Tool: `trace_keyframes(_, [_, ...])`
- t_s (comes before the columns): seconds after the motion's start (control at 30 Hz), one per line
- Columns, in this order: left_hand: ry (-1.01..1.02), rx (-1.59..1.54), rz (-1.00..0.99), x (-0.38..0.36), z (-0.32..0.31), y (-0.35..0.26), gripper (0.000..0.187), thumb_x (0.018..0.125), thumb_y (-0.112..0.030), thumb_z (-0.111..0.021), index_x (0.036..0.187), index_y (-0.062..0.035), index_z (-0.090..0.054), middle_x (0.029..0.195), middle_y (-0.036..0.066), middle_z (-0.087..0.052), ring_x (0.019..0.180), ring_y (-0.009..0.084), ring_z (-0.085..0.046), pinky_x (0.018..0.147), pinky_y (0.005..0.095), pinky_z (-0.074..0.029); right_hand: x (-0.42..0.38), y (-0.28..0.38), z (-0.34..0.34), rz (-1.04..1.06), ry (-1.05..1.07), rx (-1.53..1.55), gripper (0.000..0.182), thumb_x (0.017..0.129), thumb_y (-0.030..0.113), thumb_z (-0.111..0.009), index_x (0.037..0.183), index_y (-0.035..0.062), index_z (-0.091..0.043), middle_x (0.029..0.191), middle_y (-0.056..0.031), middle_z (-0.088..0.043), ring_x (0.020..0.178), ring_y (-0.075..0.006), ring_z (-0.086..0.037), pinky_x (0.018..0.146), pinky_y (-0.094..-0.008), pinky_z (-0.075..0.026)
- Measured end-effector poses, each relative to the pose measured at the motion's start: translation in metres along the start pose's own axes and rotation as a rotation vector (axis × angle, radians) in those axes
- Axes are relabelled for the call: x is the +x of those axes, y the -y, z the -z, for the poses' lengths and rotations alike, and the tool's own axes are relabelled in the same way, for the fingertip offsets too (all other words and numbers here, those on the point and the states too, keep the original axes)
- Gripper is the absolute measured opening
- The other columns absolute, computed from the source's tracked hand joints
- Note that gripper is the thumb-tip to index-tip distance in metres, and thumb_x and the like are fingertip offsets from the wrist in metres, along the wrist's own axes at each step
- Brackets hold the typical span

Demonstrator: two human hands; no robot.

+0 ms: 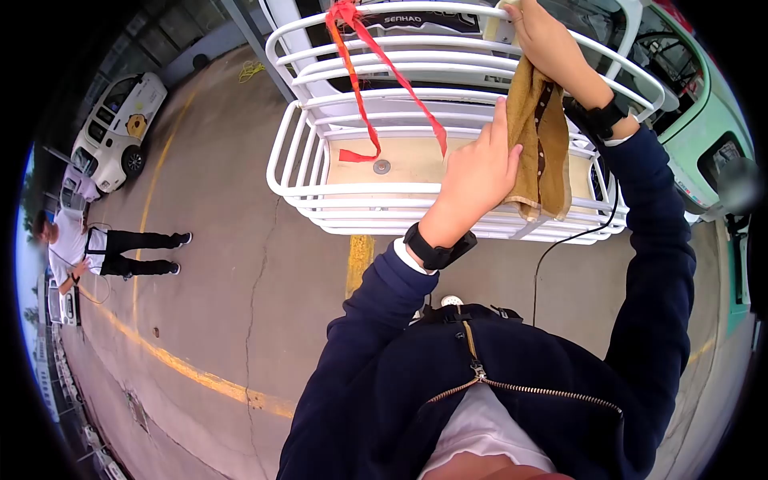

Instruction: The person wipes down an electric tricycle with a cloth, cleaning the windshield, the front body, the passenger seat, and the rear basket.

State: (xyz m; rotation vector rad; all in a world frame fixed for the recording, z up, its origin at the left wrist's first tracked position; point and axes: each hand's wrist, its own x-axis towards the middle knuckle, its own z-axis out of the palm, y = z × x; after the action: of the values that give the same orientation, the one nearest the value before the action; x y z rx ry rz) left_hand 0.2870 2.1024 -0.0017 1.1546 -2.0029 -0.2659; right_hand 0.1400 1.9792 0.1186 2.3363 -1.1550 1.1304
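A brown cloth (524, 144) with a dark slit and a row of small light dots hangs over the side of a white metal rack basket (316, 192). My left hand (480, 172) lies against the cloth's left edge, fingers stretched upward and thumb apart. Up at the top rail, my right hand (548, 44) is closed around the upper part of the cloth; its fingertips are partly cut off by the frame edge. A pale yellowish strip (491, 29) shows beside those fingers. Red ribbon (392, 68) is tied to the top rail and dangles into the basket.
The basket has a beige floor panel (408, 152) with a round metal disc (382, 166). A thin black cable (552, 248) runs down toward my waist. A light green vehicle (688, 120) stands at right. Far left, another person (100, 248) stands near a white van (116, 132).
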Motion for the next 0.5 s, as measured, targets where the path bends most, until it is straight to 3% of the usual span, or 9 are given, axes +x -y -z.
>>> trace_keyframes(0.07, [0.017,-0.110,0.033,0.002,0.002,0.008,0.070,0.093,-0.020,-0.055,0.151,0.0001,-0.020,0.123,0.028,-0.060,0.088,0.0466,-0.065,0.072,0.0504,-0.055,0.011,-0.015,-0.016,-0.027,-0.021,0.027,0.015,0.101,0.015,-0.042,0.108,0.0030,-0.047,0.082,-0.0266,-0.057,0.072,-0.0471,-0.059,0.063,-0.0528,-0.047])
trace_keyframes(0.1, [0.007,-0.097,0.035,0.002,0.003,0.009,0.070,0.093,-0.020,-0.055,0.151,0.0001,-0.020,0.123,0.028,-0.060,0.088,0.0466,-0.065,0.072,0.0504,-0.055,0.017,-0.023,-0.024,-0.065,-0.032,0.045,0.015,0.101,0.015,-0.041,0.106,0.0024,-0.047,0.082,-0.0267,-0.056,0.071,-0.0465,-0.059,0.064,-0.0519,-0.047])
trace_keyframes(0.13, [0.001,-0.071,0.047,0.002,0.001,0.008,0.070,0.093,-0.020,-0.055,0.151,0.0000,-0.021,0.123,0.027,-0.061,0.088,0.0462,-0.065,0.072,0.0502,-0.055,0.023,-0.037,-0.034,0.188,-0.070,-0.098,0.018,0.101,0.016,-0.040,0.108,0.0001,-0.046,0.088,-0.0284,-0.055,0.076,-0.0450,-0.060,0.067,-0.0509,-0.048])
trace_keyframes(0.23, [-0.022,-0.056,0.064,0.001,-0.003,0.013,0.067,0.092,-0.015,-0.054,0.150,-0.0016,-0.025,0.120,0.025,-0.062,0.087,0.0458,-0.065,0.073,0.0500,-0.054,0.027,-0.050,-0.049,0.181,-0.018,-0.229,0.023,0.101,0.016,-0.040,0.114,-0.0023,-0.044,0.102,-0.0308,-0.053,0.085,-0.0433,-0.062,0.071,-0.0489,-0.049])
trace_keyframes(0.27, [-0.037,-0.076,0.055,0.000,-0.003,0.015,0.066,0.091,-0.013,-0.054,0.150,-0.0024,-0.026,0.118,0.025,-0.063,0.086,0.0458,-0.065,0.072,0.0502,-0.054,0.023,-0.049,-0.049,-0.095,0.041,-0.010,0.035,0.100,0.014,-0.041,0.131,-0.0012,-0.039,0.121,-0.0306,-0.050,0.090,-0.0401,-0.064,0.074,-0.0442,-0.052])
trace_keyframes(0.3, [-0.054,-0.096,0.045,-0.002,-0.003,0.016,0.066,0.091,-0.011,-0.055,0.150,-0.0032,-0.027,0.116,0.025,-0.063,0.086,0.0459,-0.065,0.071,0.0503,-0.054,0.017,-0.047,-0.049,-0.098,0.046,-0.006,0.035,0.100,0.014,-0.041,0.131,-0.0012,-0.039,0.121,-0.0306,-0.050,0.090,-0.0401,-0.064,0.074,-0.0442,-0.052])
trace_keyframes(0.37, [-0.077,-0.077,0.014,-0.013,0.001,0.017,0.061,0.089,-0.008,-0.055,0.146,-0.0057,-0.035,0.112,0.021,-0.065,0.084,0.0431,-0.065,0.069,0.0489,-0.054,0.007,-0.047,-0.047,-0.118,0.031,-0.316,0.039,0.103,0.028,-0.049,0.138,0.0129,-0.049,0.120,-0.0122,-0.066,0.073,-0.0333,-0.068,0.058,-0.0320,-0.054])
trace_keyframes(0.47, [-0.166,-0.032,-0.062,-0.017,0.001,0.017,0.046,0.082,-0.001,-0.055,0.126,-0.0128,-0.061,0.100,0.009,-0.068,0.077,0.0336,-0.066,0.064,0.0435,-0.055,-0.020,-0.007,0.006,0.735,0.026,-0.140,0.038,0.090,0.015,-0.066,0.127,0.0152,-0.059,0.129,-0.0031,-0.065,0.055,-0.0187,-0.057,0.052,-0.0272,-0.046])
trace_keyframes(0.5, [-0.174,-0.035,-0.067,-0.014,-0.001,0.019,0.046,0.082,-0.001,-0.055,0.126,-0.0128,-0.061,0.100,0.009,-0.068,0.077,0.0336,-0.066,0.064,0.0435,-0.055,-0.026,0.001,0.018,0.884,0.091,-0.192,0.018,0.091,0.023,-0.066,0.107,0.0149,-0.064,0.104,0.0013,-0.067,0.051,-0.0142,-0.053,0.047,-0.0257,-0.043])
